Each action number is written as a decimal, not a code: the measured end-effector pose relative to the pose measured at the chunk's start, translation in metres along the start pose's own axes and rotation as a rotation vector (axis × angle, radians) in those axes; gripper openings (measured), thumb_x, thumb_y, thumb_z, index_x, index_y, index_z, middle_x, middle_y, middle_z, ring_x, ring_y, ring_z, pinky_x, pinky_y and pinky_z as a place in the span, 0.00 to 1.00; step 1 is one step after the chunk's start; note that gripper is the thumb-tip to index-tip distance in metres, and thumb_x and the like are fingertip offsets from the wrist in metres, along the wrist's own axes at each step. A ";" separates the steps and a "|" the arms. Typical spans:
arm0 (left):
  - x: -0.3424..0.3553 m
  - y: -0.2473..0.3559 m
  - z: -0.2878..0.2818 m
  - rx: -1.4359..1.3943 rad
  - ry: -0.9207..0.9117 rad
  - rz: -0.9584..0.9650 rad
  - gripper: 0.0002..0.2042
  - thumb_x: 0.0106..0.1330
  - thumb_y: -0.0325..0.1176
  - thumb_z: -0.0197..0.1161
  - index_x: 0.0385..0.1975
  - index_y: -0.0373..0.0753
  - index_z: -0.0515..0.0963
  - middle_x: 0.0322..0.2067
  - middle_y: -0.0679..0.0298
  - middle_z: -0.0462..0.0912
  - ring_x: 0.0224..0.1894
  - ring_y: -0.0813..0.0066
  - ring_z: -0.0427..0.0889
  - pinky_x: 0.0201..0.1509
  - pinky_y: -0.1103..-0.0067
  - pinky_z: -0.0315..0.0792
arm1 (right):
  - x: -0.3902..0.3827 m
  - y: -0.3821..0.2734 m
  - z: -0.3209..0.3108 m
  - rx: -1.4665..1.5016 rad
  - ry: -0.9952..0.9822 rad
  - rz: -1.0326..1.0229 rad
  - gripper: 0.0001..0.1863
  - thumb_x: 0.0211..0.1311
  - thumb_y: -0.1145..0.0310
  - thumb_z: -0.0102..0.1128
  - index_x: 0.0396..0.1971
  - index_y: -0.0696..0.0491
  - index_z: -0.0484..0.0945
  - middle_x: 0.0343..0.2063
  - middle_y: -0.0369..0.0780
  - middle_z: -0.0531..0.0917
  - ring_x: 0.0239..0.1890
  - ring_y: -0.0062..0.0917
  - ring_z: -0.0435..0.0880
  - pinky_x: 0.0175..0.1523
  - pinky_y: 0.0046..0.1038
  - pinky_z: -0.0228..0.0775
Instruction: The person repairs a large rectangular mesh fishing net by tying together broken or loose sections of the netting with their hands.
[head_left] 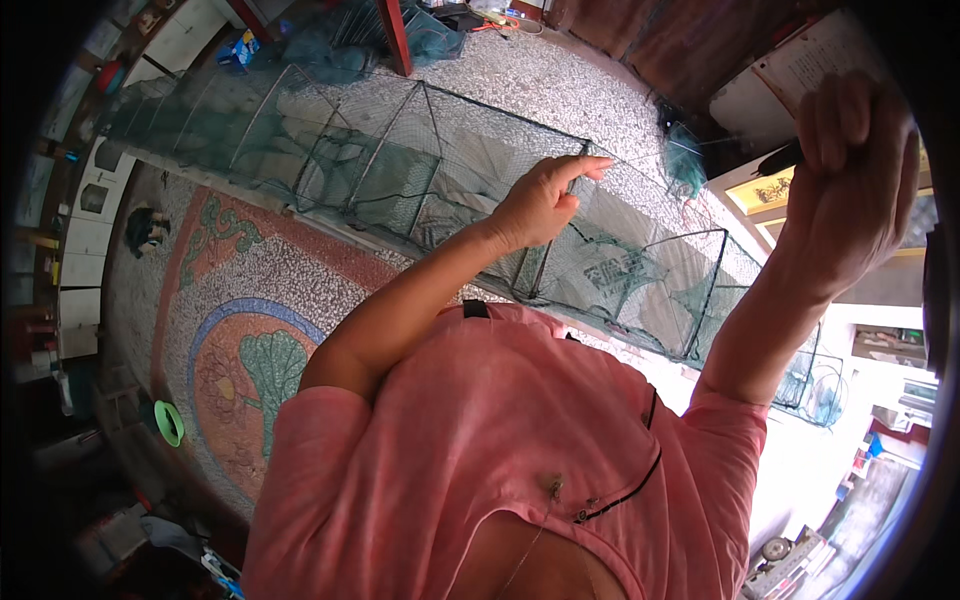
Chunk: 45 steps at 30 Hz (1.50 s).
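A long green mesh net trap [480, 165] with several dark frame hoops stretches across the view in front of me. My left hand [540, 205] is closed at the top corner of one of its frames, with the index finger extended along the edge and the thumb below. Raised high at the right, my right hand [850, 175] is closed around a dark tool with a pointed tip [778, 160]; its kind I cannot make out. A thin pale thread [700, 145] seems to run between the two hands.
The speckled stone floor bears a round leaf mosaic [265, 380]. A red post [394, 38] rises behind the trap, beside more piled netting [340, 45]. A green basin [169, 424] lies at left; a yellow-edged cabinet [765, 190] stands at right.
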<state>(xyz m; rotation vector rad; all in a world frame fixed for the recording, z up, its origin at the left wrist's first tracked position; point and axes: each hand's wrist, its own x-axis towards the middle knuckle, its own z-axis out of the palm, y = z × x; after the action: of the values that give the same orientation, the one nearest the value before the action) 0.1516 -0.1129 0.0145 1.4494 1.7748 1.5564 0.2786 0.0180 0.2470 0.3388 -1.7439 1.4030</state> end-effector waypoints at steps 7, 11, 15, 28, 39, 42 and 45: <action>-0.013 0.002 0.011 0.203 0.219 0.111 0.13 0.50 0.17 0.61 0.34 0.38 0.69 0.32 0.62 0.70 0.30 0.70 0.70 0.32 0.81 0.68 | -0.049 0.033 -0.004 -0.387 0.156 0.286 0.09 0.70 0.66 0.44 0.36 0.52 0.73 0.22 0.33 0.74 0.18 0.11 0.61 0.22 0.15 0.50; -0.019 0.007 0.012 0.298 0.205 0.090 0.12 0.50 0.20 0.65 0.28 0.37 0.68 0.30 0.61 0.68 0.30 0.68 0.71 0.32 0.78 0.69 | -0.087 0.079 -0.006 -0.820 -0.231 0.489 0.02 0.58 0.73 0.57 0.30 0.52 0.77 0.31 0.37 0.80 0.33 0.28 0.79 0.39 0.25 0.70; -0.022 0.006 0.011 0.269 0.260 -0.017 0.12 0.50 0.23 0.68 0.28 0.38 0.69 0.30 0.62 0.69 0.27 0.71 0.71 0.31 0.78 0.69 | -0.115 0.102 -0.002 -0.996 -0.353 0.541 0.03 0.55 0.69 0.59 0.29 0.49 0.80 0.30 0.37 0.79 0.36 0.33 0.79 0.42 0.32 0.70; -0.018 -0.007 0.008 0.000 0.181 -0.473 0.16 0.48 0.32 0.74 0.36 0.36 0.77 0.30 0.68 0.74 0.29 0.81 0.71 0.34 0.83 0.69 | -0.142 0.149 0.015 -0.970 -0.275 0.521 0.07 0.50 0.73 0.63 0.30 0.53 0.78 0.30 0.37 0.79 0.34 0.29 0.78 0.41 0.27 0.72; -0.019 -0.006 0.006 -0.093 0.088 -0.561 0.12 0.53 0.29 0.70 0.36 0.38 0.77 0.26 0.74 0.71 0.29 0.85 0.68 0.35 0.84 0.69 | -0.122 0.157 0.046 -1.135 -0.519 0.596 0.12 0.47 0.63 0.65 0.31 0.53 0.81 0.39 0.42 0.77 0.42 0.36 0.78 0.47 0.32 0.72; -0.021 -0.028 0.013 -0.259 0.152 -0.489 0.09 0.51 0.29 0.69 0.30 0.38 0.76 0.22 0.72 0.72 0.26 0.83 0.70 0.33 0.81 0.69 | -0.101 0.156 0.067 -1.408 -0.785 0.623 0.14 0.48 0.59 0.66 0.33 0.50 0.82 0.39 0.38 0.79 0.47 0.32 0.76 0.50 0.32 0.71; -0.018 -0.035 0.018 -0.352 0.166 -0.483 0.12 0.51 0.29 0.70 0.32 0.37 0.74 0.24 0.71 0.74 0.27 0.82 0.72 0.35 0.82 0.70 | -0.103 0.183 0.075 -1.234 -0.601 0.514 0.10 0.56 0.59 0.60 0.30 0.50 0.79 0.36 0.38 0.79 0.44 0.35 0.77 0.46 0.34 0.71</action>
<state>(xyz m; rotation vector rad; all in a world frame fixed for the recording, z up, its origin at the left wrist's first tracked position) 0.1578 -0.1138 -0.0282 0.6828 1.6653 1.6442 0.1859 -0.0183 0.0473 -0.4463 -2.9584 0.2610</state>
